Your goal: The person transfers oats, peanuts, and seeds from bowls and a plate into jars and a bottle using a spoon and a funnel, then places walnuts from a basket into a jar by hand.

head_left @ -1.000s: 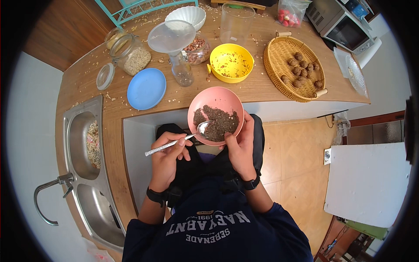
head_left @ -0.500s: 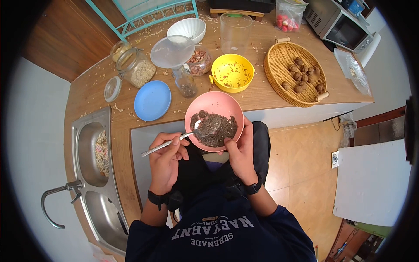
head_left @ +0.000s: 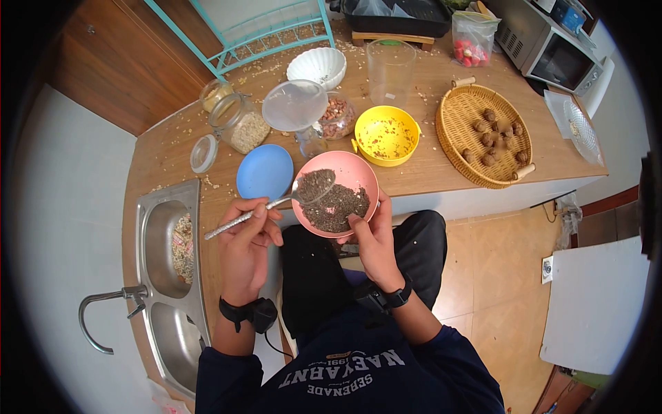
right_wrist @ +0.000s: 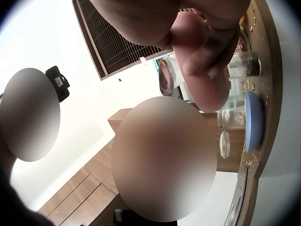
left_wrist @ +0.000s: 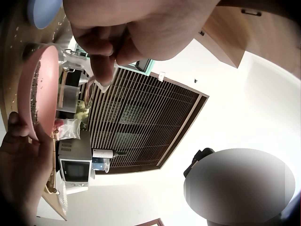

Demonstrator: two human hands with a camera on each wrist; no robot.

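Note:
My left hand (head_left: 243,248) pinches the patterned handle of a metal spoon (head_left: 227,227) between thumb and fingers. The spoon's head carries a heap of dark, seed-like grains and sits over the left side of a pink bowl (head_left: 358,171). More dark grains (head_left: 339,210) cover the bowl's bottom. With the thumb at the near rim and fingers underneath, my right hand (head_left: 376,250) holds this bowl above the lap. The right wrist view shows those fingers against the bowl's pink underside (right_wrist: 209,92). In the left wrist view, the bowl (left_wrist: 48,89) appears side-on, tilted.
A blue plate (head_left: 265,172) lies behind the spoon. Farther back stand a bottle (head_left: 312,141) under a clear funnel-like piece (head_left: 295,105), an oat jar (head_left: 248,132) and a yellow bowl (head_left: 386,153). Walnuts lie in a wicker basket (head_left: 452,114) at right; a sink (head_left: 146,238) is at left.
The spoon has risen from the grains toward the bowl's left rim, now heaped with them. My left hand has moved left with it. My right hand keeps holding the bowl; the head view has shifted.

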